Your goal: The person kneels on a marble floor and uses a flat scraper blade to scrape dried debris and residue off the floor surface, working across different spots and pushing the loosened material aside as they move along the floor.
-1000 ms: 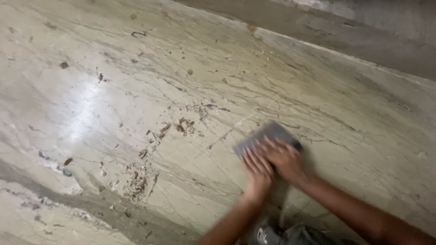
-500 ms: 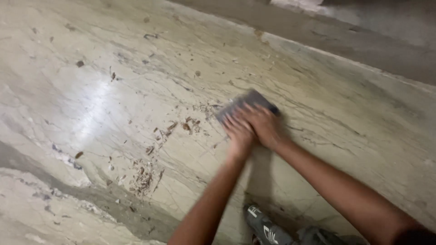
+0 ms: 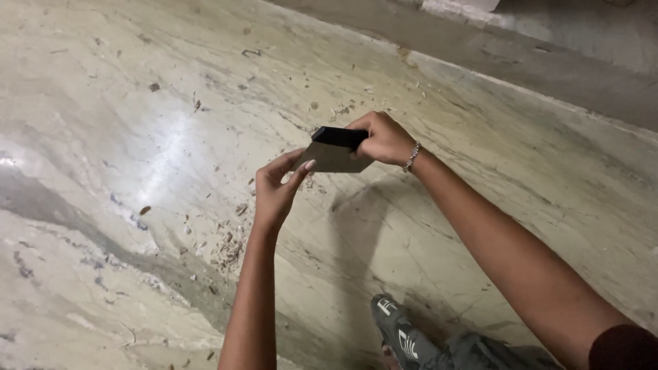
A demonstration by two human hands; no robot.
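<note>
A flat metal scraper (image 3: pixel 333 154) with a black handle is held up off the pale marble floor (image 3: pixel 137 137). My right hand (image 3: pixel 385 137) grips its black handle from the right. My left hand (image 3: pixel 275 188) touches the blade's lower left edge with its fingertips. The blade tilts a little, with its grey face toward me. A metal bracelet is on my right wrist.
Scraped bits of brown debris (image 3: pixel 229 243) lie on the marble left of my left forearm, with more specks further back. A raised grey step (image 3: pixel 521 55) runs along the far edge. My foot in a grey shoe (image 3: pixel 404 336) is at the bottom.
Both hands pushed the scraper across the floor to the left, then lifted it off the marble. The right hand now holds the handle and the left touches the blade.
</note>
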